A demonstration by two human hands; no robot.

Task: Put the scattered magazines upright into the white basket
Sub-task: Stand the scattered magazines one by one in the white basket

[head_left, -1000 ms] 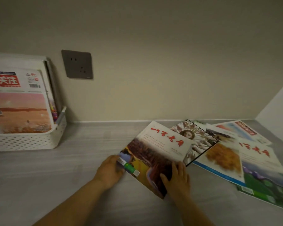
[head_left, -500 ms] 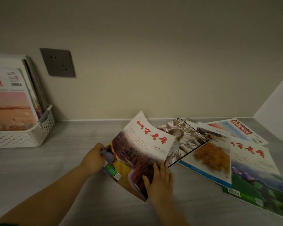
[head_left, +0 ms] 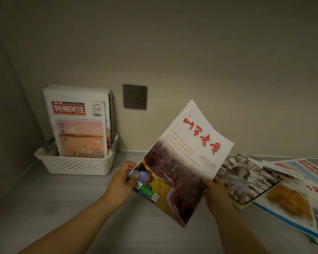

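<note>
Up-left of the fingers of the left hand: white basket, upright magazines inside. Gripped at its lower edges by left hand and right hand, off the worktop: red-titled magazine, long axis tilted up-right, left hand nearer the basket. Right of the fingers: scattered magazines, flat.

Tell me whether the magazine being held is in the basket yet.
Out. The left hand and right hand hold the magazine in the air, right of the white basket.
</note>
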